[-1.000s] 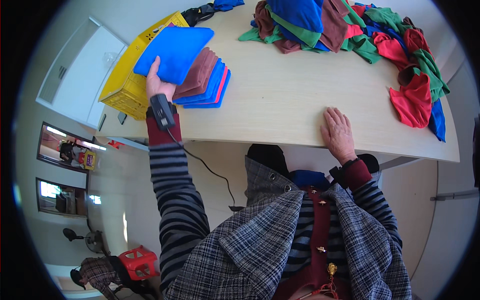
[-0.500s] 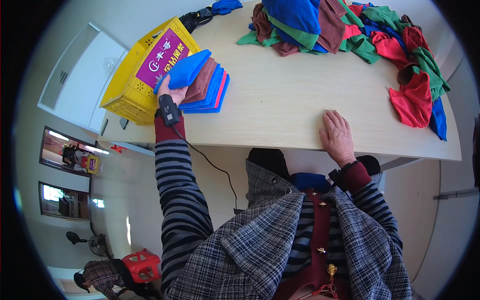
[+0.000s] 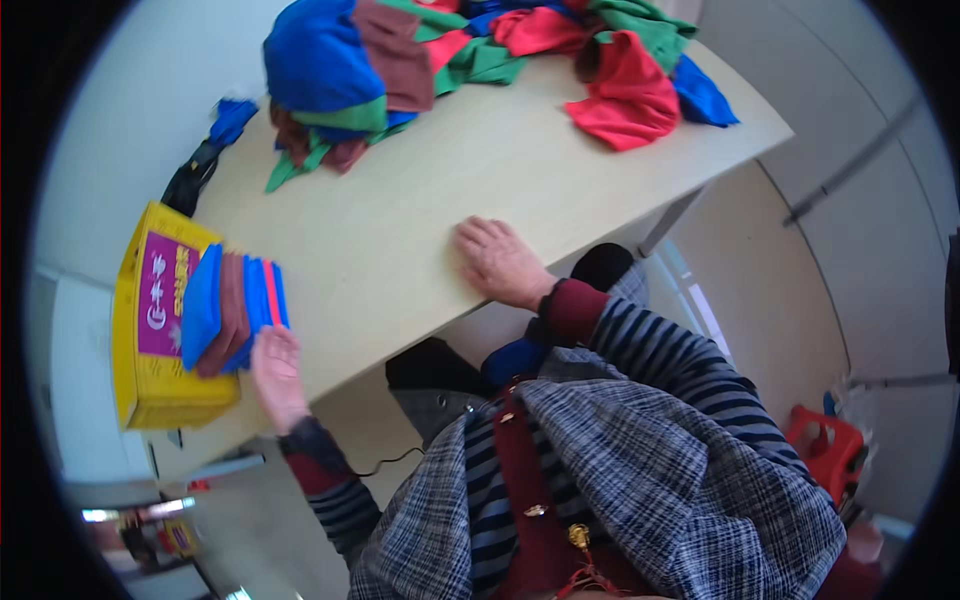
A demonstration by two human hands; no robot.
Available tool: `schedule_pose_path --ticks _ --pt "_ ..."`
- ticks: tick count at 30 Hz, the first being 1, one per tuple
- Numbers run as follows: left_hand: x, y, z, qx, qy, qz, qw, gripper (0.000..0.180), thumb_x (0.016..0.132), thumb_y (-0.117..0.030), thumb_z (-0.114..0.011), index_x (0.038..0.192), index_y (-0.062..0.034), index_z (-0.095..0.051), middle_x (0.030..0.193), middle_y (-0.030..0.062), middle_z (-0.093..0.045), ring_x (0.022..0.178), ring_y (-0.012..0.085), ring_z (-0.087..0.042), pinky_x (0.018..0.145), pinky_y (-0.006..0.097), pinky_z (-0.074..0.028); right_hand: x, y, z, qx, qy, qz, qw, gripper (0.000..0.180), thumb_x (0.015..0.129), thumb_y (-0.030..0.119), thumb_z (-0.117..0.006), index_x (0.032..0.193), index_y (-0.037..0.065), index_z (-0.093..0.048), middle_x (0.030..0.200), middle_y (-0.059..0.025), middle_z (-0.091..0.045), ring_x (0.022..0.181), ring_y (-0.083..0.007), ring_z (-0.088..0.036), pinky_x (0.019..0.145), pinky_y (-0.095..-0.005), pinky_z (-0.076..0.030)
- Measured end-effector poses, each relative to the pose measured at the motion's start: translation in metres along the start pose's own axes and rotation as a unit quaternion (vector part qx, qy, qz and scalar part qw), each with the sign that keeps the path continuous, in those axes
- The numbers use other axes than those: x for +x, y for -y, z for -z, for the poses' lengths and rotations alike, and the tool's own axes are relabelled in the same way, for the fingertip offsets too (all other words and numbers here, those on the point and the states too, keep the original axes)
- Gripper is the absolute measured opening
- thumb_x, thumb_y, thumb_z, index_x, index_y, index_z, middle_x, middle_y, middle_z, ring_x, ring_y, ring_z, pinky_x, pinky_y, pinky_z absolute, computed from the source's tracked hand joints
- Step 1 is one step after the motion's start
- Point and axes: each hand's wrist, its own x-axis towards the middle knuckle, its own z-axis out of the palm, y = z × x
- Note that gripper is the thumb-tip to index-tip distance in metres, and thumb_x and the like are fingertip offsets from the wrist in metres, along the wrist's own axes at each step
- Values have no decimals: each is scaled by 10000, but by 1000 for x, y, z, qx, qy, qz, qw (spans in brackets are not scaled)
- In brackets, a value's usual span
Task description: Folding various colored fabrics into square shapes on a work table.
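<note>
A stack of folded cloths (image 3: 233, 312) in blue, brown and red lies fanned out against the yellow crate, a blue one on top. At its near right edge is my left hand (image 3: 277, 370), palm partly turned up, fingers extended and holding nothing; its fingertips look to touch the edge or lie just beside it. My right hand (image 3: 500, 262) rests flat on the table (image 3: 390, 215), fingers stretched and nothing under them that I can see. Farther off lies a loose heap of cloths (image 3: 325, 55) in blue, brown, green and red.
The yellow crate (image 3: 180, 395) with a purple label stands at the table's left end. Behind it lie a black strapped item (image 3: 190, 178) and a blue cloth (image 3: 233, 118). A red plastic stool (image 3: 828, 450) is on the floor at right.
My left hand has let go of the folded blue cloth, which now lies on the stack, and has moved to the stack's near edge. The whole view has turned to the right.
</note>
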Motion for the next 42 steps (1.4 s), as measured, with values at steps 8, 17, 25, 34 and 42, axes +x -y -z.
schedule_pose_path --ticks 8,17,25,34,42 --pt "-19 177 -122 408 73 -123 902 106 978 -142 -627 943 -45 -649 838 50 -664 677 141 -598 643 287 -502 8 -83 62 57 -34 -148 987 196 835 151 -645 1003 71 -706 1032 -149 -697 989 -338 -657 867 -435 -529" --pt "-20 185 -134 527 34 -285 800 53 908 -98 -661 888 -50 -654 800 82 -645 654 201 -616 628 325 -499 9 -229 126 -322 -57 -234 916 155 815 201 -692 918 85 -678 1015 -135 -656 1025 -343 -620 810 -463 -534" --pt "-25 184 -133 533 28 -268 802 48 901 -98 -671 892 -54 -655 801 84 -645 661 207 -616 631 322 -499 46 -166 105 -48 -40 -178 982 204 891 191 -670 961 1 -650 930 -204 -678 869 -384 -654 765 -450 -519" --pt "-38 173 -160 341 73 -171 922 157 968 -181 -678 1003 -29 -658 834 -1 -625 760 88 -573 687 252 -474 15 14 39 416 129 -247 866 152 951 139 -685 1022 5 -667 809 27 -618 766 -53 -561 674 -252 -495" --pt "-24 160 -141 177 40 -42 983 208 989 -186 -660 1090 -5 -657 974 -11 -654 864 60 -585 780 219 -475 -1 49 25 397 160 -167 888 172 934 155 -711 1000 20 -628 855 -1 -646 766 -96 -616 690 -264 -519"
